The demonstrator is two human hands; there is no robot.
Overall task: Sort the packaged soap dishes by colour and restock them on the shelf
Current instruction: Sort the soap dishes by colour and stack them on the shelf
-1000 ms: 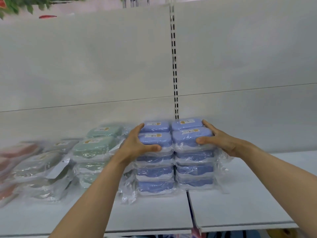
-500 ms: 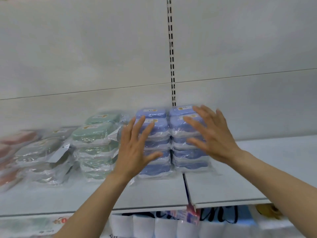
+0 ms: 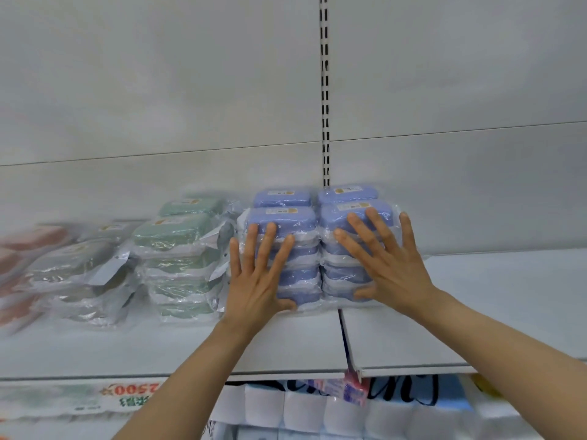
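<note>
— Where did the packaged soap dishes (image 3: 313,242) sit?
— Stacked on the shelf (image 3: 286,341), against its back panel (image 3: 158,90). Left of them stood another stack (image 3: 178,258), with more packets (image 3: 70,265) further left.
— And the hands?
— Left hand (image 3: 257,281) flat against the left column's front, right hand (image 3: 386,268) against the right column's.

Just the one cam, head-mounted wide-angle, so nothing overlaps with a second view. It faces straight at the white shelf (image 3: 286,347) from close range, back panel filling 12 o'clock. Both forearms reach in from 5 and 7 o'clock. Left edge around 9 o'clock is smeared and blurry.
</note>
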